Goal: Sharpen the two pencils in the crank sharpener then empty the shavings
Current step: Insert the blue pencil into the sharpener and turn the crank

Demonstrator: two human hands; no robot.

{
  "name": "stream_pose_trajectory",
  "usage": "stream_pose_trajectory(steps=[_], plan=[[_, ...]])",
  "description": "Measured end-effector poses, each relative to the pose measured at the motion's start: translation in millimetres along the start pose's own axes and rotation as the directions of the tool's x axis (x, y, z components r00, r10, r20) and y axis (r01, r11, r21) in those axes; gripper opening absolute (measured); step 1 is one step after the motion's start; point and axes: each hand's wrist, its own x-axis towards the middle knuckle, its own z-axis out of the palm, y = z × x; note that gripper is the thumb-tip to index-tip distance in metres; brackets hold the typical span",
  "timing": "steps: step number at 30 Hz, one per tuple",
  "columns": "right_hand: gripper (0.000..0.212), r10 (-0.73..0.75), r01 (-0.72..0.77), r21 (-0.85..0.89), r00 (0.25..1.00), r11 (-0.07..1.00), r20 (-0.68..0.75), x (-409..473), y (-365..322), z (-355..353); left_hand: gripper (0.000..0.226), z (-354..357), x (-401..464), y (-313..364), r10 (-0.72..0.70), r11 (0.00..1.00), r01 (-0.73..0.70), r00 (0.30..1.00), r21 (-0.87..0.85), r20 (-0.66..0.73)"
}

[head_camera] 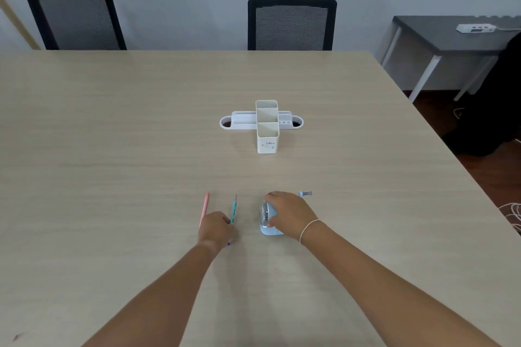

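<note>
Step one begins: our left hand (215, 227) pinches the teal pencil (233, 210), right hand (290, 214) grips the sharpener (266, 220); next, we aim its tip into the hole.

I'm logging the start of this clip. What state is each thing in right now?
Teal pencil: lies on the table, left hand pinching it.
Pink pencil: lies flat, partly under the left hand.
Crank sharpener: stands on the table, right hand gripping it, no pencil inserted.
Crank handle: sticks out to the right, untouched.
Desk organizer: upright, compartments look empty.
</note>
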Motion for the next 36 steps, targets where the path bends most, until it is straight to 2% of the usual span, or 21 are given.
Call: stream_pose_trajectory(steps=[3, 7, 13, 16, 21, 24, 26, 31, 36], plan=[[0.028, 0.001, -0.001, 0.018, 1.000, 1.000, -0.002, -0.9, 0.8, 0.0, 0.030, 5.6, 0.9, 2.8, -0.033, 0.999, 0.032, 0.999, -0.015, -0.024], [0.030, -0.005, 0.005, 0.026, 1.000, 1.000, 0.002, -1.5, 0.1, -1.2, 0.008, 10.1, 2.9, 4.6, -0.038, 0.999, 0.038, 0.999, -0.003, -0.036], [0.030, 0.000, 0.000, 0.035, 1.000, 0.999, 0.004, -2.3, 0.6, -1.2, 0.005, 11.5, 6.7, -1.1, -0.028, 0.998, 0.026, 0.999, -0.059, -0.038], [0.024, -0.004, 0.004, 0.022, 1.000, 1.000, -0.005, -1.8, 0.1, -1.8, 0.009, 3.0, 12.4, -6.1, -0.021, 0.996, 0.012, 0.996, -0.091, -0.092], [0.019, -0.003, 0.003, 0.025, 1.000, 1.000, -0.006, -1.8, 0.8, -0.5, 0.026, -17.2, 27.2, -26.8, -0.006, 0.993, 0.033, 0.974, 0.117, -0.227], [0.035, 0.013, -0.013, 0.022, 1.000, 1.000, 0.006, -1.3, 0.6, -0.6, 0.024, -20.5, 29.6, -38.8, -0.055, 0.981, 0.095, 0.973, 0.170, -0.224], [0.038, 0.018, -0.019, 0.022, 1.000, 1.000, 0.008, -1.1, 0.4, -1.3, 0.022, -19.5, 30.8, -43.5, -0.051, 0.979, 0.090, 0.977, 0.183, -0.205], [0.022, 0.014, -0.014, 0.019, 1.000, 1.000, 0.006, -2.0, 0.5, -1.7, 0.019, -23.2, 30.4, -43.7, 0.038, 0.970, 0.000, 0.988, 0.245, -0.151], [0.030, 0.010, -0.010, 0.018, 1.000, 1.000, -0.012, -2.2, 1.1, -1.0, 0.017, -39.3, 22.5, -40.2, 0.286, 0.934, -0.252, 0.952, 0.252, -0.106]])
